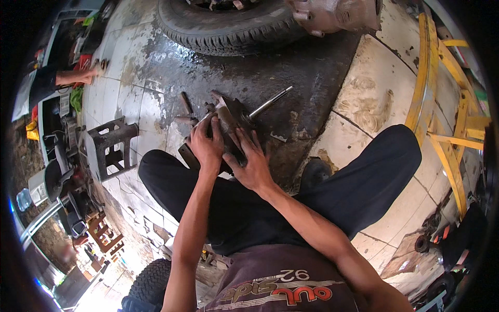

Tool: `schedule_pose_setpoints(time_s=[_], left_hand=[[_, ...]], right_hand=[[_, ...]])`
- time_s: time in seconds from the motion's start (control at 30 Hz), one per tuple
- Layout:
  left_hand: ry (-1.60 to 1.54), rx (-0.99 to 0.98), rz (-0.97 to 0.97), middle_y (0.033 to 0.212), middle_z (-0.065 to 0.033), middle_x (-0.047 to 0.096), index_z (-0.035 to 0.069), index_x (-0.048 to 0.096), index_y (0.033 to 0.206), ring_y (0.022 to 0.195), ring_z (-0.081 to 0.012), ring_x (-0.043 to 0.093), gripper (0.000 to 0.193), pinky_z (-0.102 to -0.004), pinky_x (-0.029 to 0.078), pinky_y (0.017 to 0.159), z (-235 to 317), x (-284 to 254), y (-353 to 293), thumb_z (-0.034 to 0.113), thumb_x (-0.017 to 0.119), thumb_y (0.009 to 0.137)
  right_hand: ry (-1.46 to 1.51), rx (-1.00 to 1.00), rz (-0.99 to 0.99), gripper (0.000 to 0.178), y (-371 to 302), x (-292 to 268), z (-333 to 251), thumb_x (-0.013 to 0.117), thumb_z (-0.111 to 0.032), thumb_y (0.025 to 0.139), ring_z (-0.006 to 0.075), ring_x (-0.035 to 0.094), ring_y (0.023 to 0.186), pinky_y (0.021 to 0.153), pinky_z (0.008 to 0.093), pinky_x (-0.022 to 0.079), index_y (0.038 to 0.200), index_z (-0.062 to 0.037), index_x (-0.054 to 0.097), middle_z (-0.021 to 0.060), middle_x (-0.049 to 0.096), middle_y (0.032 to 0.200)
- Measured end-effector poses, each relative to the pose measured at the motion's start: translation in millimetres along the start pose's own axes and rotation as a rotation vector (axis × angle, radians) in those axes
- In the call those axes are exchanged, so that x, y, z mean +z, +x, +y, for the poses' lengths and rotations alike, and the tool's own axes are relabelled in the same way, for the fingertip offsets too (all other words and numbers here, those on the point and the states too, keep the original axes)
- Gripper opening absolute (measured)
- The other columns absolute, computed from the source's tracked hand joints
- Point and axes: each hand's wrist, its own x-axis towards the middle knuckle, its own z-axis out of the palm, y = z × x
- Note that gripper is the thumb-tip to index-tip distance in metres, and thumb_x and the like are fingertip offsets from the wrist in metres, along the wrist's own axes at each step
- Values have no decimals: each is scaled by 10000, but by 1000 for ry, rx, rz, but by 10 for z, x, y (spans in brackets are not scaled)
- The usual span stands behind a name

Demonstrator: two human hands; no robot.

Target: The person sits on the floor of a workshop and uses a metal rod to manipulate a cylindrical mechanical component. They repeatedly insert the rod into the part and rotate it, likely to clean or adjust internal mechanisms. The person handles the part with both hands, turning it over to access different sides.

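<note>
Left hand cupped the casing, grip unclear, right hand spread against it, shaft jutting: work looked midway, remainder unclear!

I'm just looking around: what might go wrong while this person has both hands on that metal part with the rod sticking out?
The bare left hand and right hand rest on the metal part, so fingers might get pinched or scraped if it tipped.

The splined shaft juts out beyond the part, so it could get knocked.

The dark floor sheet looks wet in places, so things on it might slide.
</note>
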Motion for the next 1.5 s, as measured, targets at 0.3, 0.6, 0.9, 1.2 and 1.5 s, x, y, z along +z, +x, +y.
schedule_pose_setpoints(time_s=[0.3, 0.6, 0.9, 1.2, 1.5], left_hand=[[-2, 147, 83, 1049, -90, 734, 108, 752, 1098, 1016, -331, 637, 211, -428, 458, 918, -46, 40, 20, 240, 644, 975], [4, 170, 95, 1049, -79, 731, 110, 747, 1092, 1018, -323, 637, 204, -430, 457, 927, -27, 45, 23, 237, 637, 976], [-6, 156, 81, 1059, -76, 727, 112, 745, 1099, 1029, -320, 631, 209, -431, 452, 926, 28, 13, 29, 243, 635, 978], [15, 159, 86, 1039, -86, 724, 106, 743, 1096, 1007, -324, 629, 207, -438, 446, 912, -26, 34, 30, 233, 624, 985], [-27, 160, 96, 1059, -85, 724, 100, 741, 1090, 1024, -325, 630, 219, -437, 440, 929, -76, 65, 29, 252, 617, 991]], right_hand=[[-34, 50, -43, 685, 57, -79, -46, 650, -462, 940, 475, 339, 1463, 1205, 576, 224, 1506, -112, 485, 156, 494, 1533], [38, 77, 8, 673, 145, -10, -9, 651, -444, 942, 438, 389, 1444, 1211, 531, 256, 1493, -92, 494, 169, 506, 1514], [-12, 34, -14, 664, 241, -24, -25, 659, -418, 937, 452, 384, 1441, 1217, 490, 286, 1490, -87, 499, 186, 517, 1499], [18, 99, -58, 708, 243, -114, -160, 650, -458, 930, 478, 354, 1454, 1204, 551, 261, 1494, -62, 487, 190, 496, 1520], [17, 30, -38, 750, 184, -72, -129, 659, -501, 919, 449, 379, 1448, 1196, 586, 228, 1483, -37, 491, 183, 489, 1529]])
